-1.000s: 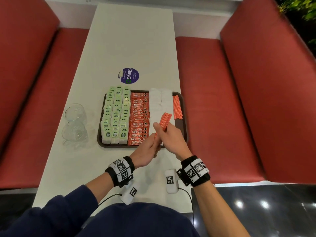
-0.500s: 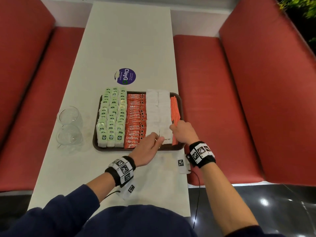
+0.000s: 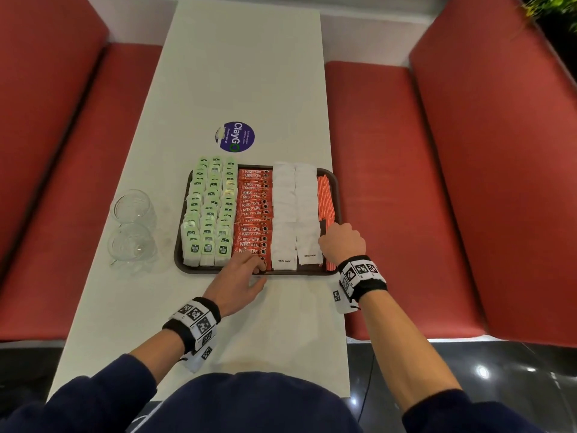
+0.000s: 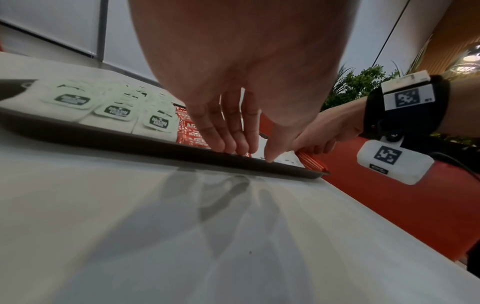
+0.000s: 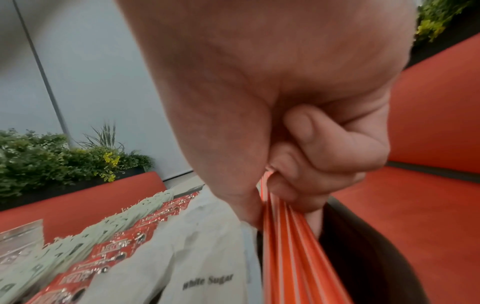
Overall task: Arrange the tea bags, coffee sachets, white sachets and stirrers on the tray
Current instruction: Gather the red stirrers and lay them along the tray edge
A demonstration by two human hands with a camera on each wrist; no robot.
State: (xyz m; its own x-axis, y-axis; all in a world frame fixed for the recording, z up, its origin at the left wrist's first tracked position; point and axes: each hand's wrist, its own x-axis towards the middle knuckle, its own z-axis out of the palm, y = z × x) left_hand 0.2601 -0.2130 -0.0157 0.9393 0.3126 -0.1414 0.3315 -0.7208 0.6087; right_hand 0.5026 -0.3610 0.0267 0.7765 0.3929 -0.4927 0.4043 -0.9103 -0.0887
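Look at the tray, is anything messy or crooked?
Mostly neat. The tea bags poke past the tray's far edge. Among the coffee sachets, one lies skewed. The right hand grips a bundle of stirrers, not yet laid flat.

The head camera looks down from above the person and far along the white worktop, so the whole tray and both arms fit in. The left wrist camera sits very low, close to the worktop, and looks along under the left hand at the tray's near edge, with the right hand off to one side. The right wrist camera is very close under the right hand and looks along the orange stirrers; all three views share the tray's near end
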